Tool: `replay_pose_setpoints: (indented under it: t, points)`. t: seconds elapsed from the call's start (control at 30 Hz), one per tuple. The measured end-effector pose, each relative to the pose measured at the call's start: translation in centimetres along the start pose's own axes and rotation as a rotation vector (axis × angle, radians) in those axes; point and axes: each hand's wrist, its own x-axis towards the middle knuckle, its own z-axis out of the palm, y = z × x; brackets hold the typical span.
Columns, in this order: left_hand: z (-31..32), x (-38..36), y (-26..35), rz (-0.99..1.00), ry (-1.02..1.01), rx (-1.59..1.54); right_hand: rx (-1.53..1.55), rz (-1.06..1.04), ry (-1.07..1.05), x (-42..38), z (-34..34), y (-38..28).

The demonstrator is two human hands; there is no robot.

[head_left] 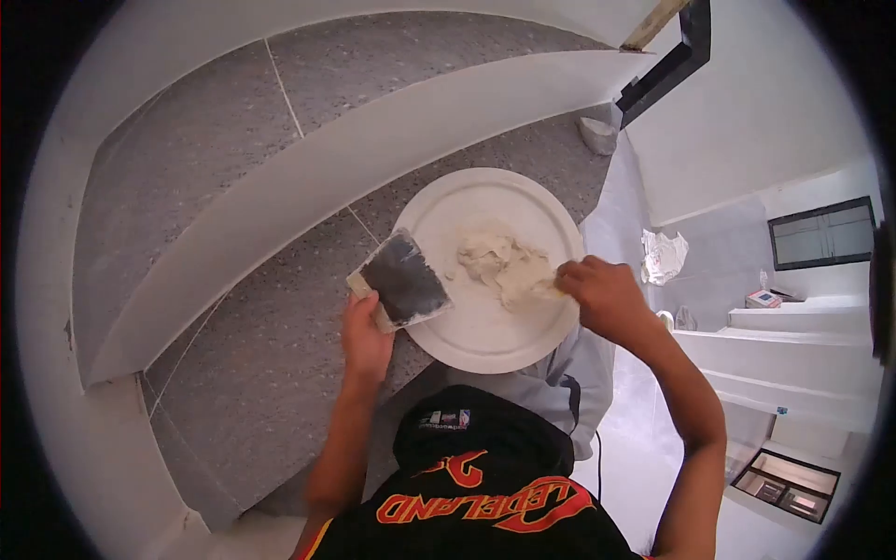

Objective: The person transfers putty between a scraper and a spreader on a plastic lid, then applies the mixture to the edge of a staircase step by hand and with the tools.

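Observation:
My left hand (367, 334) grips a wide flat scraper (404, 278) by its pale edge strip. Its dark square blade, whitish with dried paste along the rim, overlaps the left side of a round white tray (439, 201). A mound of creamy putty (495, 257) lies spread over the tray's middle and right. At the tray's right rim, my right hand (609, 297) is closed around a small tool; a bit of yellow shows at the fingers, and its front end merges with the putty, so its exact kind is hidden.
Grey speckled stair treads (271, 364) with a curved white riser (401, 131) surround the tray on the left and above. A small pale container (597, 136) stands on the step near its end. A crumpled white bag (664, 257) lies on the floor to the right.

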Motion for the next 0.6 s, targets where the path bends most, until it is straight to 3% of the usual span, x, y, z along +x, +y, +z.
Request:
replay_pose_setpoints:
  t: [0.07,0.13,0.2,0.23,0.3,0.33,0.4,0.43,0.47,0.53,0.6]
  points:
    - [0.7,-0.2,-1.0,0.029,0.020,0.068,0.110,0.067,0.099,-0.2,-0.2,0.2]
    - [2.0,-0.4,-1.8,0.060,0.036,0.141,0.523,0.094,0.401,-0.2,0.0,0.0]
    - [4.0,-0.8,-2.3,-0.149,0.005,0.031,0.647,0.163,0.421,-0.2,-0.5,-1.4]
    - [4.4,-0.9,-3.3,-0.139,0.010,0.034,0.774,0.236,0.431,-0.2,-0.7,-2.1]
    - [4.4,-1.0,-5.7,0.112,-0.075,0.510,0.740,0.204,0.518,-0.2,-0.8,-3.3]
    - [5.8,-1.4,-5.2,0.115,-0.062,0.513,0.699,0.184,0.604,-0.2,-0.7,-3.7]
    - [8.1,-2.0,-3.5,-0.296,0.125,-0.097,0.656,0.130,0.636,-0.2,0.3,-4.1]
    - [8.2,-1.9,-2.8,-0.421,0.112,-0.276,0.645,0.077,0.634,0.0,0.7,-4.7]
    - [7.1,-1.8,-4.1,-0.420,0.117,-0.271,0.632,0.028,0.634,0.0,1.2,-5.0]
    - [4.1,-1.3,-8.2,0.272,-0.013,0.834,0.460,-0.037,0.607,-0.5,2.8,-4.7]
    - [2.7,-1.7,-8.0,0.334,0.026,0.875,0.113,-0.004,0.511,-0.8,3.0,-3.5]
